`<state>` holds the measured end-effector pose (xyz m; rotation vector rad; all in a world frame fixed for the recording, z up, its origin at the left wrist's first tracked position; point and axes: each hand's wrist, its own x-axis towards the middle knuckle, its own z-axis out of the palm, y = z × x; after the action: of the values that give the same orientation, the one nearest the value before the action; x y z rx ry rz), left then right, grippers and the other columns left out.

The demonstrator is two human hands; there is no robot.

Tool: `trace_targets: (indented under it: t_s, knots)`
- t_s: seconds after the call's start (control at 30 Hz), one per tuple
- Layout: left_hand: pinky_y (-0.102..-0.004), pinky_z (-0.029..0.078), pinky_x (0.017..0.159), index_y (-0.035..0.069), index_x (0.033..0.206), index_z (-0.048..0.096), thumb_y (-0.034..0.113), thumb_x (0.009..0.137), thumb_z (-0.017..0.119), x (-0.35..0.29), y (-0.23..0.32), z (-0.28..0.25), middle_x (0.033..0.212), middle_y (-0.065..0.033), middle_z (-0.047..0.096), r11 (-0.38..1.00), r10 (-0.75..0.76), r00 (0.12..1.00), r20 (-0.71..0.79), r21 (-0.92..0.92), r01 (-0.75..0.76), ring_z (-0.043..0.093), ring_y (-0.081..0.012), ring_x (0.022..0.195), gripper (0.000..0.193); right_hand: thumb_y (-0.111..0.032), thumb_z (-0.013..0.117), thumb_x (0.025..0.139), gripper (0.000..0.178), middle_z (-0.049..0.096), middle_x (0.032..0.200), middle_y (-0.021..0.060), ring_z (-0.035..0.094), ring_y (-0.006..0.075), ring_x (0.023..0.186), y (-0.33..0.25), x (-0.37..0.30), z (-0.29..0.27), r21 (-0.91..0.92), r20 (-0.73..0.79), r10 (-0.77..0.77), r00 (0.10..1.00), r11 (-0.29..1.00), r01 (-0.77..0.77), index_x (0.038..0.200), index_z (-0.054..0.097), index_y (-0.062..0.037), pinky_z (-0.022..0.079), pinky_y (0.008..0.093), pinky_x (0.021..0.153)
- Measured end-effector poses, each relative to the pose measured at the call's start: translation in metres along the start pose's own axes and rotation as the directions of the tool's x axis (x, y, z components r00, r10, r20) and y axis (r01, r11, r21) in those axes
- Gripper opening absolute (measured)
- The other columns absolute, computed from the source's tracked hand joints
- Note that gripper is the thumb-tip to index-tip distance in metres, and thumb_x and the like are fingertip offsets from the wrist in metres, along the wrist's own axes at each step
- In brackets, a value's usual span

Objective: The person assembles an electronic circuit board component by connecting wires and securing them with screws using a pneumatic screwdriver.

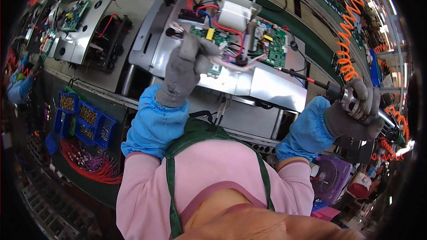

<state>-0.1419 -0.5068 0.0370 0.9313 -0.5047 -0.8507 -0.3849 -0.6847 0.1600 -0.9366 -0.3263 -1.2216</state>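
Note:
My right hand (358, 106), in a grey glove, is wrapped round a power screwdriver (334, 92). Its long shaft points left, and the tip is near the right-hand circuit board. My left hand (189, 62), also gloved in grey, is over the left part of an open metal chassis (275, 90). Its fingers are curled together, and what they hold, if anything, is hidden. Pale wires (238, 66) run right from beside this hand. Behind it lie a green circuit board (218, 39), a second green board (272, 40) and a white transformer (233, 14) with red and blue leads.
An orange coiled hose (347, 44) hangs at the right. Another metal chassis (84, 35) lies on the line to the left. Blue bins (89, 120) of screws and a bundle of red wires (86, 164) are at the lower left. A purple fan (329, 178) stands at the lower right.

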Motion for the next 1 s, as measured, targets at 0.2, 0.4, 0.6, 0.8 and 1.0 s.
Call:
trace_targets:
  t_s: [0.2,0.4,0.6,0.8,1.0]
  knots:
    - [-0.0207,0.024,0.047,0.003,0.081,0.058,0.038,0.095,0.040,-0.023,0.004,-0.023,0.060,0.0030,0.041,0.978,-0.082,0.996,-0.019,0.192,0.084,0.031,-0.0034,0.052,0.042,-0.024,0.065,0.075,0.022,0.041,0.064,-0.0072,0.041,0.0098,0.073,0.042,0.026,0.030,-0.040,0.221,0.346,0.912,0.937,-0.346,0.090,0.057,-0.0110,0.041,0.0281,0.066]
    - [-0.0245,0.036,0.052,0.003,0.075,0.061,0.043,0.094,0.040,-0.041,-0.024,-0.050,0.063,-0.0007,0.049,0.869,-0.427,0.889,0.165,0.345,0.354,0.042,-0.0084,0.056,0.049,-0.028,0.055,0.083,0.015,0.044,0.062,-0.0034,0.040,0.0095,0.057,0.127,0.043,0.073,-0.270,0.635,0.465,0.616,0.881,-0.388,0.083,0.055,-0.0128,0.040,0.0261,0.061]
    - [-0.0235,0.039,0.054,0.002,0.076,0.061,0.040,0.093,0.041,-0.040,-0.026,-0.054,0.067,-0.0025,0.056,0.857,-0.448,0.881,0.152,0.353,0.375,0.045,-0.0094,0.057,0.046,-0.017,0.053,0.081,0.059,0.046,0.061,0.0005,0.052,0.0164,0.060,0.186,-0.003,0.085,-0.327,0.465,0.417,0.781,0.900,-0.286,0.136,0.033,-0.0053,0.047,0.0406,0.072]
    - [-0.0227,0.032,0.049,0.002,0.077,0.061,0.037,0.094,0.040,-0.038,-0.031,-0.053,0.062,-0.0019,0.049,0.870,-0.465,0.868,0.173,0.270,0.412,0.039,-0.0079,0.054,0.044,-0.017,0.056,0.079,0.061,0.047,0.060,0.0023,0.052,0.0187,0.060,0.196,-0.008,0.081,-0.191,0.245,0.589,0.770,0.808,-0.558,0.135,0.035,-0.0042,0.047,0.0431,0.075]
    - [-0.0226,0.033,0.049,0.002,0.078,0.060,0.034,0.094,0.040,-0.025,-0.034,-0.064,0.065,-0.0027,0.050,0.840,-0.512,0.842,0.168,0.304,0.450,0.039,-0.0085,0.053,0.041,-0.011,0.067,0.076,0.054,0.060,0.077,0.0143,0.061,0.0240,0.063,0.211,-0.019,0.068,-0.340,0.310,0.509,0.803,0.848,-0.407,0.123,0.042,0.0013,0.054,0.0407,0.065]
